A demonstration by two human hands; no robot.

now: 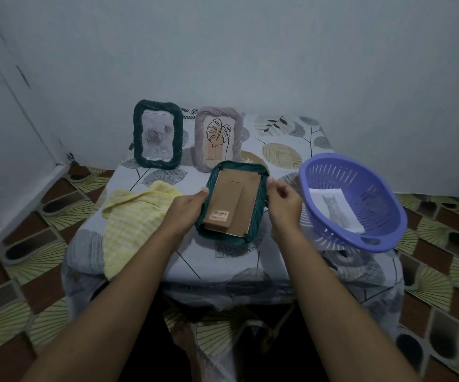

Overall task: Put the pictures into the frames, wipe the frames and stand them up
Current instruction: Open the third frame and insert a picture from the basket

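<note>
Frames are the business on this table [286, 139], and two of the three look finished: a dark green frame [157, 135] with a rose print and a mauve frame [218, 139] with a leaf drawing stand upright side by side at the upper centre, near the wall. A third frame [232, 205], green as well, is held face down in the middle of the picture, its cardboard back and folded stand facing up. The left hand [187, 208] grips its left edge with the thumb on top, and the right hand [283, 202] pinches its right edge with curled fingers. I judge the job roughly two thirds done; this frame seems to need its picture, a wipe and standing up. At right centre a purple basket [368, 183] tilts toward the person and holds only a cat picture [335, 210], loose against its inner wall. A yellow cloth [134, 216] lies crumpled at left centre, just beside the left hand
</note>
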